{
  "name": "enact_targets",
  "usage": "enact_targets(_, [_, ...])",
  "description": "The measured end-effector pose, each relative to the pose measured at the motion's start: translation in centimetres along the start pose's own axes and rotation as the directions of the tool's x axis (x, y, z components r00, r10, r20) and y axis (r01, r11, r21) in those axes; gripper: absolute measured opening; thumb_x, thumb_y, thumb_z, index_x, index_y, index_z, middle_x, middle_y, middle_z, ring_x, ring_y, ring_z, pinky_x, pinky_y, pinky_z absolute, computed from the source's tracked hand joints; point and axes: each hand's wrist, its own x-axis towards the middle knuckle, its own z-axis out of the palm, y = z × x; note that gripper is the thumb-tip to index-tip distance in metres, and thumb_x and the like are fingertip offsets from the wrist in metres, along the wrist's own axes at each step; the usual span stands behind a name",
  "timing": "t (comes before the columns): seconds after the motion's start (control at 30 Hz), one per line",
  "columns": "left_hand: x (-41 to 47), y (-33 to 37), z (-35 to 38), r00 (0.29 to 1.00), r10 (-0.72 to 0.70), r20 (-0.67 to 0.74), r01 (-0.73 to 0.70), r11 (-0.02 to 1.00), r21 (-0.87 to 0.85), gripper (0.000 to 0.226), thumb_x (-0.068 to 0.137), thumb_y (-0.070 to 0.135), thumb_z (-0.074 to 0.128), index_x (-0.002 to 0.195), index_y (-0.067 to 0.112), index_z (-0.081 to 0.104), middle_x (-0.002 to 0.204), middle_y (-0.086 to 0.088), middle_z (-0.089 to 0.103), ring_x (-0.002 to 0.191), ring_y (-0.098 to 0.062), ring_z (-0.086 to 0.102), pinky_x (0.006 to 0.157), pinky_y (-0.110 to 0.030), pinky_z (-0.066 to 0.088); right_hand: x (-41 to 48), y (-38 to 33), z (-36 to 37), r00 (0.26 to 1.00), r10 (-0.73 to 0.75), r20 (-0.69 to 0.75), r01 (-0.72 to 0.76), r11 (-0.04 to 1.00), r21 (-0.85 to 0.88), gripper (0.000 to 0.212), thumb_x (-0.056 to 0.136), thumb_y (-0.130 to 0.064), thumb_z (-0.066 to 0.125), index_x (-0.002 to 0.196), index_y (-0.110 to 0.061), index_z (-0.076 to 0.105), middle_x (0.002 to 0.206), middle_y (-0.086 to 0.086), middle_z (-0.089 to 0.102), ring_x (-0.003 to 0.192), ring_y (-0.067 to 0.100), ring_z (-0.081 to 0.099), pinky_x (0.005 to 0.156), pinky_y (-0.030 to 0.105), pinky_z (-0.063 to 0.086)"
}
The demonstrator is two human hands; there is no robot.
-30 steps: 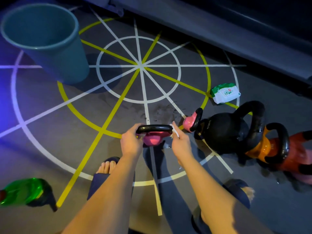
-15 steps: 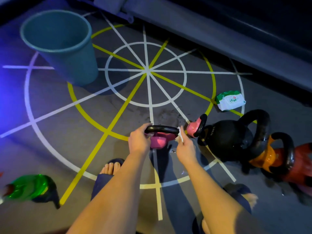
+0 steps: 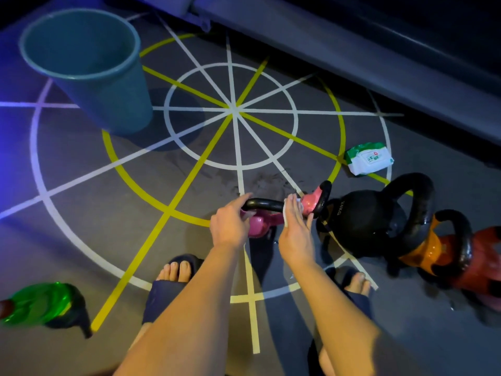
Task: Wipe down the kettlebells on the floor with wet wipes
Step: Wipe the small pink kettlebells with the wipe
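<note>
Spreading across the grey floor are painted white and yellow rings, with the work at their near edge. A teal bucket stands well apart at the far left, probably there for spent wipes. On the right the waiting bells are bunched together: a big black kettlebell, a red and orange kettlebell against it, and a second pink kettlebell leaning on the black one.

The small pink kettlebell being cleaned sits just ahead of the person's feet. The left hand grips the left end of its black handle to steady it. The right hand curls over the other end with a wet wipe under its fingers. The wipes pack lies beyond the black bell, close enough to reach.

The red bell runs off the frame. A green bottle at lower left is cropped and blurred. The pink bell's base is hidden behind the left wrist, and the right thumb is out of sight.
</note>
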Motion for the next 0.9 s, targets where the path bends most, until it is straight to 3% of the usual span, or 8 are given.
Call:
enact_targets(0.13, [0.0, 1.5, 0.7, 1.000, 0.000, -0.001, 0.000, 1.000, 0.010, 0.032, 0.094, 0.030, 0.067, 0.123, 0.043, 0.063, 0.101, 0.010, 0.074, 0.101, -0.020, 0.066, 0.073, -0.028, 0.033, 0.0, -1.2, 0.9, 0.999, 0.034, 0.012, -0.035, 0.999, 0.028, 0.083, 0.095, 0.006, 0.033, 0.160, -0.029, -0.005, 0.166, -0.015, -0.011, 0.154, 0.017, -0.011, 0.120, 0.040, 0.005])
enact_targets(0.3, [-0.2, 1.3, 0.9, 0.998, -0.053, -0.037, 0.051, 0.996, -0.066, 0.035, 0.091, 0.019, 0.069, 0.121, 0.038, 0.065, 0.098, 0.009, 0.074, 0.101, -0.019, 0.067, 0.077, -0.029, 0.037, 0.4, -0.3, 0.3, 0.998, -0.056, 0.019, 0.055, 0.998, 0.028, 0.084, 0.090, 0.014, 0.032, 0.161, -0.023, 0.006, 0.167, -0.012, -0.002, 0.154, 0.010, -0.007, 0.122, 0.030, -0.011])
enact_targets(0.4, [-0.4, 0.2, 1.0, 0.995, -0.069, -0.066, 0.061, 0.991, -0.119, 0.040, 0.090, 0.010, 0.067, 0.118, 0.038, 0.066, 0.096, 0.009, 0.074, 0.098, -0.020, 0.069, 0.083, -0.034, 0.048, 0.4, 0.9, -0.5, 0.987, 0.139, 0.081, -0.147, 0.983, 0.111, 0.079, 0.095, 0.008, 0.033, 0.161, -0.028, 0.007, 0.167, -0.012, 0.007, 0.153, 0.031, 0.012, 0.122, 0.041, 0.021])
enact_targets(0.47, [-0.4, -0.3, 1.1, 0.993, -0.078, -0.093, 0.064, 0.987, -0.149, 0.040, 0.089, 0.007, 0.066, 0.117, 0.036, 0.067, 0.095, 0.005, 0.074, 0.094, -0.024, 0.069, 0.081, -0.035, 0.050, 0.3, 0.4, -0.6, 0.983, 0.159, 0.096, -0.170, 0.978, 0.120, 0.079, 0.098, 0.004, 0.034, 0.160, -0.033, 0.005, 0.167, -0.013, 0.008, 0.152, 0.033, 0.019, 0.113, 0.045, 0.037])
enact_targets(0.53, [-0.5, -0.8, 1.1, 0.988, -0.100, -0.116, 0.078, 0.980, -0.182, 0.040, 0.088, 0.007, 0.066, 0.117, 0.035, 0.068, 0.094, 0.005, 0.074, 0.092, -0.023, 0.069, 0.081, -0.033, 0.050, 0.1, -0.6, 0.0, 0.997, 0.042, 0.058, -0.050, 0.990, 0.135, 0.082, 0.095, 0.006, 0.035, 0.160, -0.035, 0.006, 0.166, -0.019, 0.004, 0.155, 0.024, 0.008, 0.118, 0.042, 0.030])
enact_targets(0.67, [-1.0, -1.7, 1.2, 0.982, -0.146, -0.123, 0.113, 0.963, -0.243, 0.035, 0.088, 0.009, 0.067, 0.114, 0.033, 0.068, 0.095, 0.008, 0.073, 0.092, -0.020, 0.068, 0.083, -0.032, 0.049, -0.7, -1.8, 0.6, 0.992, -0.124, 0.037, 0.117, 0.981, 0.155, 0.083, 0.093, 0.012, 0.032, 0.160, -0.033, 0.013, 0.160, -0.031, 0.001, 0.152, 0.000, -0.006, 0.122, 0.023, 0.000])
enact_targets(0.77, [-1.0, -1.8, 1.2, 0.982, -0.161, -0.103, 0.128, 0.954, -0.272, 0.033, 0.091, 0.010, 0.068, 0.115, 0.032, 0.068, 0.099, 0.007, 0.074, 0.096, -0.020, 0.067, 0.083, -0.029, 0.046, -1.0, -0.3, -0.1, 0.999, 0.007, 0.034, -0.013, 0.985, 0.174, 0.083, 0.094, 0.011, 0.033, 0.158, -0.039, 0.015, 0.163, -0.023, 0.011, 0.154, 0.011, 0.004, 0.126, 0.039, 0.010])
enact_targets(0.9, [-1.1, -2.4, 1.2, 0.977, -0.188, -0.104, 0.149, 0.941, -0.303, 0.032, 0.092, 0.011, 0.068, 0.115, 0.033, 0.068, 0.098, 0.009, 0.072, 0.093, -0.015, 0.064, 0.077, -0.023, 0.040, -2.5, 0.8, -0.7, 0.978, 0.111, 0.177, -0.141, 0.976, 0.167, 0.087, 0.098, 0.005, 0.030, 0.149, -0.056, -0.005, 0.155, 0.005, 0.043, 0.146, 0.038, 0.030, 0.117, 0.046, 0.028])
